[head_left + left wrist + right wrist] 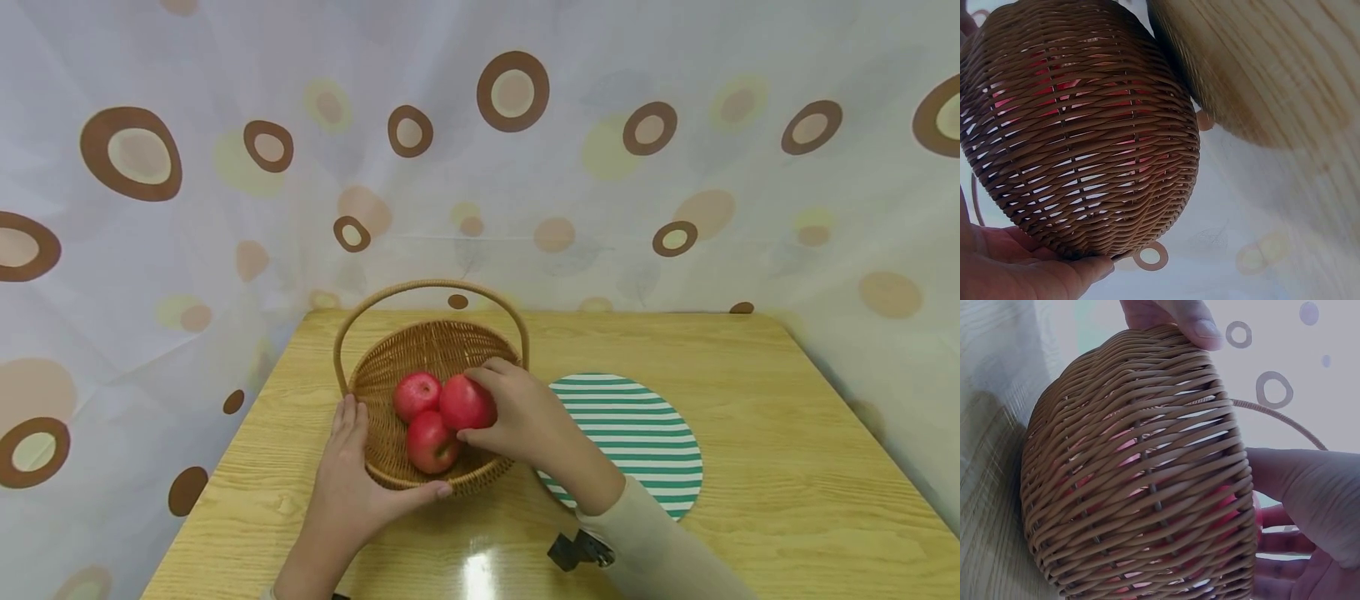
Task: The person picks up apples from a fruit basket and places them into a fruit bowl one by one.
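Observation:
A brown wicker basket (386, 454) with an arched handle (431, 285) stands on the table, and three red apples are inside it. My right hand (525, 417) reaches over the basket's right rim, its thumb and fingers around the right-hand apple (463, 402). Against that apple lie another apple (417, 396) at the back left and one (432, 443) in front. My left hand (356, 487) grips the near-left rim, thumb along the front edge. In the left wrist view that thumb (1088, 272) presses the rim; red shows through the weave.
Right of the basket lies a round green-and-white striped placemat (637, 433), partly under my right forearm. The wooden table (772, 417) meets a curtain (585, 208) with a circle pattern at the back and sides. A small black device (577, 552) sits by my right sleeve.

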### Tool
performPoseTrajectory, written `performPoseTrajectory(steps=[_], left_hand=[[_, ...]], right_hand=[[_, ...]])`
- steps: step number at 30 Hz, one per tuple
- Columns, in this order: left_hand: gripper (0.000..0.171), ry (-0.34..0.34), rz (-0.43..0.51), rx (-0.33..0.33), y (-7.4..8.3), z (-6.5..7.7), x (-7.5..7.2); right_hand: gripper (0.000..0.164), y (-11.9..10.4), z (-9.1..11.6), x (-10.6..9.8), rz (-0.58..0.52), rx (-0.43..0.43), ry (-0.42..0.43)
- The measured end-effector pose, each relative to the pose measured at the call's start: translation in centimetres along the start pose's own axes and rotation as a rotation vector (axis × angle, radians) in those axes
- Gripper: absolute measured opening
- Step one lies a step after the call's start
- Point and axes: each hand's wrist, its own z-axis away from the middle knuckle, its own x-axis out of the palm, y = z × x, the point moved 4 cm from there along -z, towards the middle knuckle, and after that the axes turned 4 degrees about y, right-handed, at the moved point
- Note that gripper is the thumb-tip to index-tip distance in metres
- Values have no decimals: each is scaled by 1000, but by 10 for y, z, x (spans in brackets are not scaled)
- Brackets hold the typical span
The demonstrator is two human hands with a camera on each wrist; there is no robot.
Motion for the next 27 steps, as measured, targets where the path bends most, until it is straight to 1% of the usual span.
performPoseTrajectory(steps=[9, 19, 27], left_hand=[[156, -7, 1, -4, 1, 0, 0], [156, -12, 11, -4, 1, 1, 0], [156, -5, 8, -4, 1, 1, 0]], right_hand=[[69, 3, 5, -10, -43, 8, 40], [71, 7, 12, -18, -77, -39, 103], [71, 12, 17, -27, -89, -53, 138]])
